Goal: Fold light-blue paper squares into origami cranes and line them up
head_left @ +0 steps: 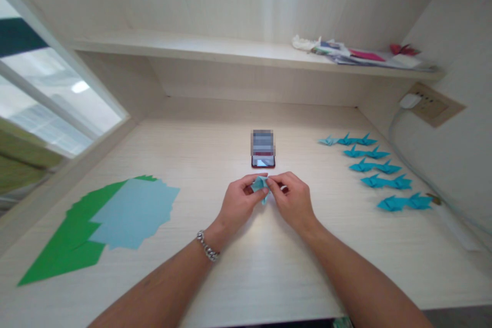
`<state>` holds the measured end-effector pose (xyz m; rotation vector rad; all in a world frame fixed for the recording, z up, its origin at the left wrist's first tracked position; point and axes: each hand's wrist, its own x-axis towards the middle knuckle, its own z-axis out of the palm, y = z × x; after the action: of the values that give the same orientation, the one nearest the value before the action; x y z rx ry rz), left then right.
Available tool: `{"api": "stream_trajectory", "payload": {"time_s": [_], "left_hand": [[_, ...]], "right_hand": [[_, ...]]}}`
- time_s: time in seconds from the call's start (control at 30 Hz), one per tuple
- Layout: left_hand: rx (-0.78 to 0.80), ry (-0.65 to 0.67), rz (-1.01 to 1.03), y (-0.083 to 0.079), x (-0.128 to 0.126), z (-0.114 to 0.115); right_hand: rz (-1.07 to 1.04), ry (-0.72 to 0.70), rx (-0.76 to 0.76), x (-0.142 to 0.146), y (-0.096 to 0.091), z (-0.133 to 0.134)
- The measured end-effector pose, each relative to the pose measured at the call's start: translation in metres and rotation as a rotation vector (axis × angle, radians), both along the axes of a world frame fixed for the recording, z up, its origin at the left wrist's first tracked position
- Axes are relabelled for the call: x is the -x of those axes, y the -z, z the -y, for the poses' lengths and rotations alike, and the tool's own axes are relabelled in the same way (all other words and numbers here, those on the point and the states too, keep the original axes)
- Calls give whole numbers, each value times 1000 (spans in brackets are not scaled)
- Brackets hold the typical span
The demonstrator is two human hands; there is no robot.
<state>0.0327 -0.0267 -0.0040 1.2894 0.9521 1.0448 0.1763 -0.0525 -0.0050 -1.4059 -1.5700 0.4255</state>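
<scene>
Between my two hands is a small light-blue piece of folded paper (260,183), held just above the desk. My left hand (239,200) pinches it from the left with thumb and fingers. From the right, my right hand (294,199) has its thumb and index finger closed on the paper's right edge. Fingers cover part of the folds. Rows of blue origami cranes (386,181) stand at the right, with one paler crane (328,141) at the far row's left end.
A phone (263,161) lies just beyond my hands. On the left are fanned light-blue sheets (134,210) over green sheets (61,251). A cable (407,161) runs from a plug (410,101) along the right wall. Papers (365,56) lie on the shelf (215,54).
</scene>
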Motion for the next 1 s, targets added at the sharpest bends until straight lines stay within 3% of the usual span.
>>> {"api": "stream_trajectory", "payload": {"time_s": [0.5,1.0], "left_hand": [[122,39,76,2,0,1],[118,104,85,0,0,2]], "right_hand": [[-83,-34,45,0,1,0],[-53,-17,60,-1,0,1]]}}
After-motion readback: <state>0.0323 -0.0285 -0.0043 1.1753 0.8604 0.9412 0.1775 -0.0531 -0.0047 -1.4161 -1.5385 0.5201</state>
